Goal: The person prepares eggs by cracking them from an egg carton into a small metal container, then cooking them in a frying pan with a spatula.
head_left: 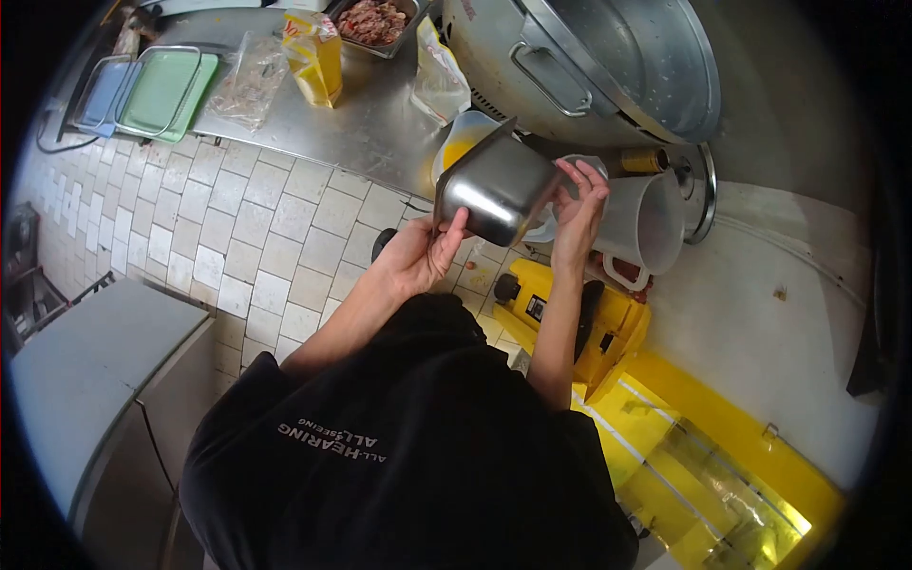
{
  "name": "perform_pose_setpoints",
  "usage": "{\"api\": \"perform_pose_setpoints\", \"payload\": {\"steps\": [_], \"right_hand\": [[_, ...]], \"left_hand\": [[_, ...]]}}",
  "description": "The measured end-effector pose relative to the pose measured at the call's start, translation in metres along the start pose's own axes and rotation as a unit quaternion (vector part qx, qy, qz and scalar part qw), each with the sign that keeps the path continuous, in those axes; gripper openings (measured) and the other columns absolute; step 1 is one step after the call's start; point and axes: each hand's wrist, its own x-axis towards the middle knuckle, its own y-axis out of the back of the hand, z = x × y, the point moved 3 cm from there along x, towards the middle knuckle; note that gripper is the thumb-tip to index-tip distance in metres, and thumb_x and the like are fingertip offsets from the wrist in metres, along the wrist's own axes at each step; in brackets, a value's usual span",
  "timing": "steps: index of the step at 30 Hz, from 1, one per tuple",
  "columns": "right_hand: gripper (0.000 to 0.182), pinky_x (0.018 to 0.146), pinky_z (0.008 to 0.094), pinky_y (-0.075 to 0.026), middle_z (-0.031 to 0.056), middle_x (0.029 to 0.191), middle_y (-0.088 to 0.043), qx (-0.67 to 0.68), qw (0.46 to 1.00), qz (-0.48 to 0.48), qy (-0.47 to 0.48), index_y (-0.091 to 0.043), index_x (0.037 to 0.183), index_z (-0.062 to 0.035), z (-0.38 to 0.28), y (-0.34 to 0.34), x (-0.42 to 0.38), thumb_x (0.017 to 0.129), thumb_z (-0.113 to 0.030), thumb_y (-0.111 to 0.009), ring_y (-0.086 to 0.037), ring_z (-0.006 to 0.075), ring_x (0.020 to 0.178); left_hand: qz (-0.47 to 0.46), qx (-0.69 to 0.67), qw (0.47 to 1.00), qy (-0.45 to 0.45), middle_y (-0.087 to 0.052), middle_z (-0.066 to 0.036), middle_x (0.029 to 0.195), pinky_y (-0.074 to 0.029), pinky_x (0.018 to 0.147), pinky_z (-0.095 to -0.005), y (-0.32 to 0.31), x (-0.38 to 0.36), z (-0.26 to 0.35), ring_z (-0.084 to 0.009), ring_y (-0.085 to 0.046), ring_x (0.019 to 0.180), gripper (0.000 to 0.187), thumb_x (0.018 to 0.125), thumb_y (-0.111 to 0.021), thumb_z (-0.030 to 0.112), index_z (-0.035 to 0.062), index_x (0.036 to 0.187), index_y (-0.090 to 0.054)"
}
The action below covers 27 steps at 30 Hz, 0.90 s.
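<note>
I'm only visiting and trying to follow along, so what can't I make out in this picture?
All in the head view:
- Inside of the steel pan: hidden by its own outer walls.
- Yellow contents below it: partly covered by the pan.
- Large metal vessel: cut off by the top edge.
- Label on the yellow equipment: print too small to read.
</note>
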Motion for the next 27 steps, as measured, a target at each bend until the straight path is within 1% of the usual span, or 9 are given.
{"api": "perform_pose_setpoints", "payload": {"steps": [2,4,6,7,9,16,22,24,27], "right_hand": [[0.051,0.079,0.0301,-0.045,0.0152,0.124,-0.049,0.029,0.999,0.021,0.005,-0.041,0.122,-0.0021,0.005,0.014,-0.012,0.099,-0.047,-0.031,-0.056,0.0208,0.093],[0.041,0.082,0.0321,-0.045,0.0169,0.121,-0.05,-0.213,0.932,0.258,0.14,-0.044,0.116,-0.001,-0.006,0.035,-0.038,0.098,-0.038,-0.044,-0.054,0.0229,0.098],[0.037,0.084,0.0338,-0.045,0.0185,0.115,-0.048,-0.23,0.847,0.44,0.189,-0.04,0.116,-0.0022,0.014,0.092,-0.069,0.095,-0.03,-0.053,-0.052,0.0234,0.101],[0.037,0.084,0.0338,-0.045,0.0185,0.115,-0.048,-0.231,0.842,0.448,0.191,-0.04,0.116,-0.0022,0.023,0.116,-0.073,0.095,-0.03,-0.053,-0.052,0.0234,0.101],[0.043,0.081,0.0344,-0.046,0.0182,0.111,-0.045,-0.197,0.742,0.635,0.09,-0.034,0.12,-0.0037,0.038,0.167,-0.09,0.094,-0.033,-0.051,-0.05,0.0222,0.1],[0.044,0.072,0.0349,-0.046,0.0176,0.112,-0.043,0.063,0.782,0.619,0.043,-0.032,0.121,-0.0057,0.072,0.218,-0.042,0.092,-0.036,-0.045,-0.05,0.0202,0.091],[0.034,0.072,0.0384,-0.045,0.0149,0.115,-0.045,0.131,0.651,0.74,0.108,-0.041,0.118,-0.0077,0.032,0.232,-0.054,0.089,-0.023,-0.05,-0.049,0.0233,0.097],[0.034,0.081,0.0403,-0.045,0.0152,0.116,-0.045,0.142,0.634,0.75,0.126,-0.041,0.117,-0.0069,0.008,0.239,-0.078,0.088,-0.023,-0.05,-0.048,0.0261,0.103],[0.038,0.087,0.0416,-0.045,0.0178,0.117,-0.046,0.158,0.678,0.699,0.167,-0.044,0.117,-0.004,0.012,0.284,-0.142,0.089,-0.03,-0.049,-0.049,0.0292,0.106]], "left_hand": [[0.037,0.069,0.996,-0.051,-0.065,-0.015,0.09,-0.06,0.076,-0.0337,0.001,-0.001,0.003,-0.0223,-0.068,0.087,0.03,0.1,-0.034,0.016,-0.0088,0.096,-0.051],[0.042,0.096,0.992,-0.065,-0.065,-0.012,0.089,-0.06,0.074,-0.0335,0.008,-0.001,0.006,-0.0202,-0.069,0.085,0.028,0.1,-0.035,0.015,-0.0065,0.096,-0.052],[0.046,0.124,0.988,-0.076,-0.066,-0.009,0.088,-0.061,0.073,-0.0334,0.011,-0.001,0.008,-0.0181,-0.069,0.082,0.025,0.1,-0.036,0.015,-0.0041,0.097,-0.052],[0.05,0.139,0.985,-0.086,-0.066,-0.007,0.086,-0.061,0.072,-0.0334,0.011,-0.001,0.008,-0.0166,-0.069,0.08,0.024,0.099,-0.037,0.015,-0.0026,0.097,-0.053],[0.058,0.159,0.981,-0.099,-0.066,-0.006,0.084,-0.061,0.07,-0.0334,0.012,0.002,0.01,-0.014,-0.069,0.075,0.021,0.099,-0.04,0.015,-0.0005,0.097,-0.053],[0.101,0.236,0.958,-0.126,-0.066,-0.006,0.082,-0.061,0.068,-0.0329,0.014,0.005,0.005,-0.0135,-0.069,0.073,0.02,0.098,-0.04,0.015,0.0004,0.098,-0.053],[0.098,0.361,0.896,-0.239,-0.064,-0.004,0.089,-0.061,0.069,-0.0324,0.011,0.006,-0.016,-0.0136,-0.067,0.075,0.019,0.099,-0.042,0.019,0.0033,0.104,-0.052],[0.096,0.49,0.798,-0.338,-0.063,-0.004,0.093,-0.059,0.074,-0.0335,0.003,0.006,-0.032,-0.0154,-0.066,0.084,0.021,0.099,-0.042,0.021,0.0039,0.107,-0.051],[0.043,0.579,0.74,-0.34,-0.06,-0.007,0.103,-0.058,0.078,-0.0339,0.004,0.01,-0.059,-0.0164,-0.064,0.092,0.026,0.1,-0.041,0.024,0.003,0.11,-0.051]]}}
